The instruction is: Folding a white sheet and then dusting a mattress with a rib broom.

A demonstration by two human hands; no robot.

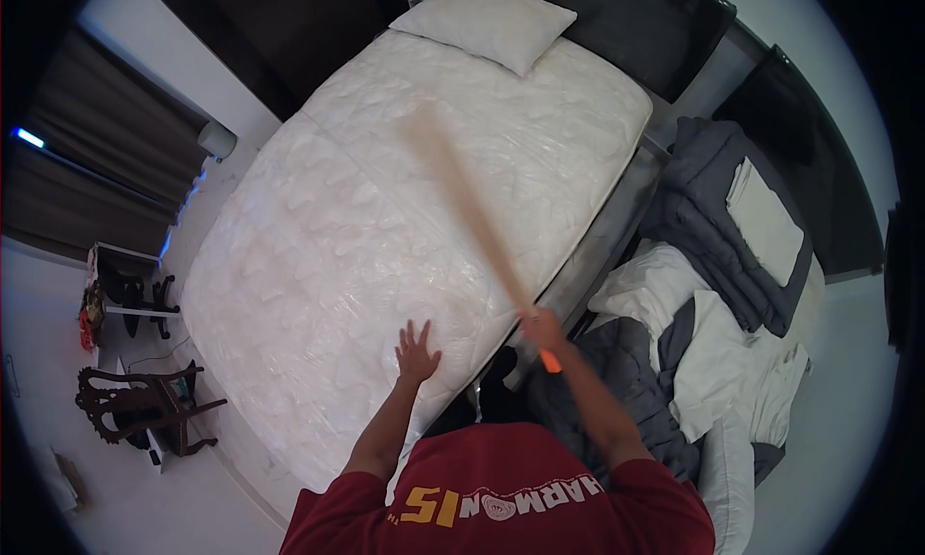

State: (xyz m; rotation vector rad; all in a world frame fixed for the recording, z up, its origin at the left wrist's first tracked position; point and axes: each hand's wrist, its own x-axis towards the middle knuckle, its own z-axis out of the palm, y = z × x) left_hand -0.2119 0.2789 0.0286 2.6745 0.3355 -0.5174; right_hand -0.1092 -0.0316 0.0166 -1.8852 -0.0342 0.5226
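Red shirt (501, 502) fills the bottom of the view, closest of all, and both bare forearms reach out from it toward the mattress (385, 218). That mattress is bare, white and quilted, with a glossy sheen as if wrapped in clear film, and it lies slantwise across the room. On its near edge the left hand (416, 351) rests flat, palm down, fingers spread wide. Just off the mattress's near right corner the right hand (541, 331) is closed in a fist around the lower end of a long pale stick (472, 218); a short orange tip pokes out below the fist, and the shaft slants up and across the mattress surface, so blurred that I cannot tell whether it touches the cover. At the mattress's far end one white pillow (487, 20) lies against the dark headboard (626, 25). Along the mattress's right side, on the floor, sits a heap of grey and white bedding (713, 295), folded in part, loose in part. Beyond the mattress's left side dark curtains (106, 160) hang, and nearer, off its lower left corner, stands a carved dark wooden chair (145, 406) on the pale floor
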